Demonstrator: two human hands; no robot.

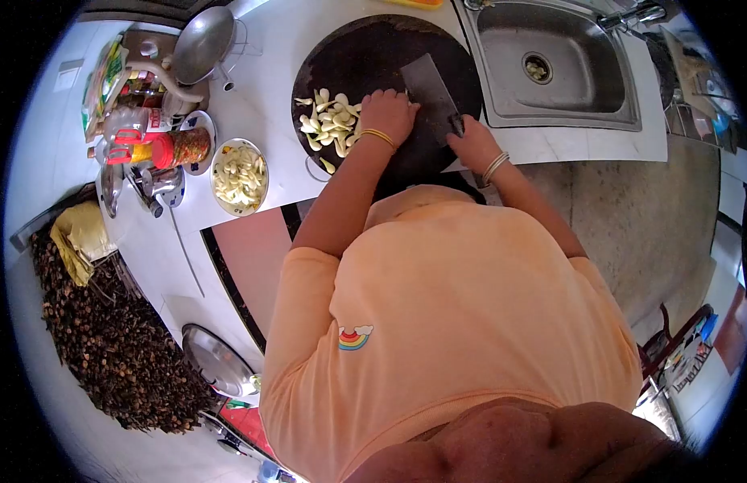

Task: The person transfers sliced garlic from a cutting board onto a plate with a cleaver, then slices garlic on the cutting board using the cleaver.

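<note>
Holding cleaver (pixel 430 87) by the handle in right hand (pixel 476 147), fingers wrapped round it. Blade over round chopping board (pixel 353 52), long axis running away from the body and slanting left. Left hand (pixel 387 119) palm down on the board, fingers bent and close together; can't tell whether anything is pinched underneath. Key relation: blade just right of left thumb, contact unclear; pile of garlic cloves (pixel 329 125) just left of left hand, on the board's left part, long axes pointing every which way. Left hand clearly nearer to cloves; right hand beyond the blade from them. More garlic pieces (pixel 241 175) in bowl (pixel 214 179) on worktop (pixel 265 105), left of board; sink (pixel 502 64) to the right. Labels: red one (pixel 158 121) on clear bottle (pixel 124 121), pale marks, too small to read. Nothing legible on red-lidded jar (pixel 190 147). Rainbow motif (pixel 354 337) on shirt (pixel 446 298), no lettering made out.
</note>
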